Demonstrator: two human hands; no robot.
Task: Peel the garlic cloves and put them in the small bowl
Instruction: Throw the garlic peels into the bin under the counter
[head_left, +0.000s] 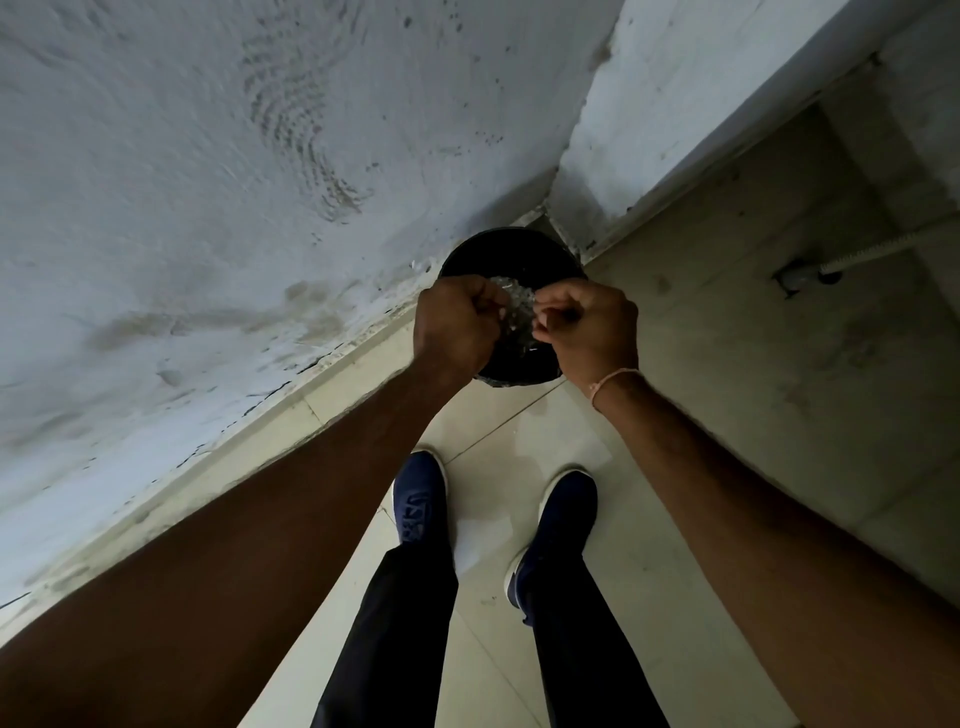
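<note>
A round black bin (519, 249) stands on the floor in the corner of the room, with pale papery garlic peel (514, 306) lying inside it. Both of my hands hover just above its opening. My left hand (460, 325) is curled into a loose fist on the left side, with pale flakes of peel at its fingertips. My right hand (589, 325) is also curled, its thumb and fingers pinching small bits of peel over the bin. No garlic cloves and no small bowl are in view.
A rough white wall (234, 182) runs along the left and meets a second wall behind the bin. My feet in blue shoes (421, 499) stand on pale floor tiles just in front of the bin. A white hose (883, 244) lies at the right.
</note>
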